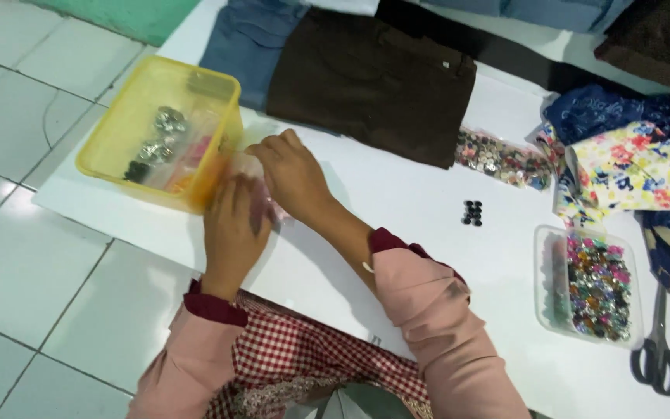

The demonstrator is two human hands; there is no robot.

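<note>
Here, both hands meet just beside a yellow box [160, 132] on a white board [397, 209]. The left hand [233, 233] and the right hand [292, 174] pinch a little clear bag [261, 206] between them, fingers curled on it, so it stays off the board. The bag looks pinkish, but what is inside is too blurred to tell. The box sits close to the hands, likely so it is easy to reach; it holds shiny buttons and small packets. Far to the right, a clear tub [548, 275] keeps many bright beads together so they cannot roll away. A few black buttons [472, 212] lie loose in the middle of the board. Another bag of buttons [502, 159] rests against brown cloth [370, 81], which lies folded flat next to blue cloth [246, 43]. Flowery cloth [633, 167] is bunched up at the right, and scissors [655, 349] lie below it, well apart from the hands.
</note>
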